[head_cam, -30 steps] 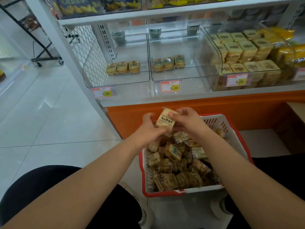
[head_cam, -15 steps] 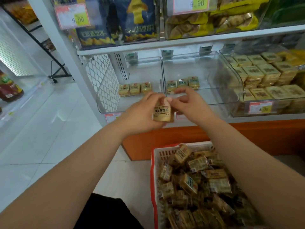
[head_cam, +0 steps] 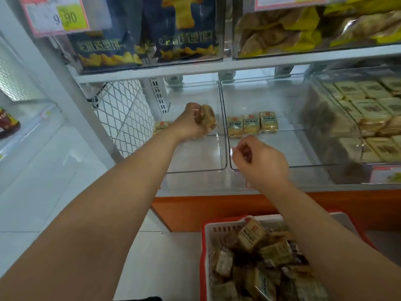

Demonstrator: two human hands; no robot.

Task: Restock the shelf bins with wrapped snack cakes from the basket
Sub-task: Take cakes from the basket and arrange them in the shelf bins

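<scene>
A white metal shelf (head_cam: 217,67) in a shop carries a row of clear plastic bins. The left bin (head_cam: 195,168) holds one visible wrapped snack cake (head_cam: 160,127) at its far left; the middle bin (head_cam: 303,153) holds three wrapped cakes (head_cam: 251,124) side by side toward its far end; the right bin (head_cam: 338,135) is stacked with similar packs. On the shelf above, bins hold dark blue snack bags (head_cam: 147,40) and yellow-wrapped packs (head_cam: 303,29). On the pale tiled floor (head_cam: 54,181) stands a red-rimmed white basket (head_cam: 205,246) heaped with wrapped cakes.
</scene>
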